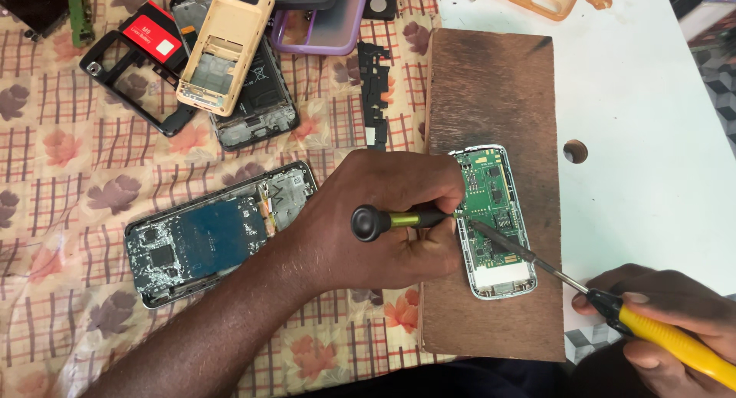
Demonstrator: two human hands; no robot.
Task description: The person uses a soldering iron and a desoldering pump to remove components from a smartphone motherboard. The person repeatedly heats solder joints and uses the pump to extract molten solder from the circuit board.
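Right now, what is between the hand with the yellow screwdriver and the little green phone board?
In the head view, only the screwdriver's metal shaft crosses bare wooden board from the right hand to the green circuit board.

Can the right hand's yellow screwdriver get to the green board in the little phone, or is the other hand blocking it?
Probably yes. The right hand aims its yellow screwdriver and the tip already lies on the green board. The left hand sits along the board's left edge, leaving the right side uncovered.

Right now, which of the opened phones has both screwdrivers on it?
The small white-rimmed phone with the bare green circuit board, lying on the brown wooden board. The larger opened phones lie on the flowered cloth, untouched by either tool.
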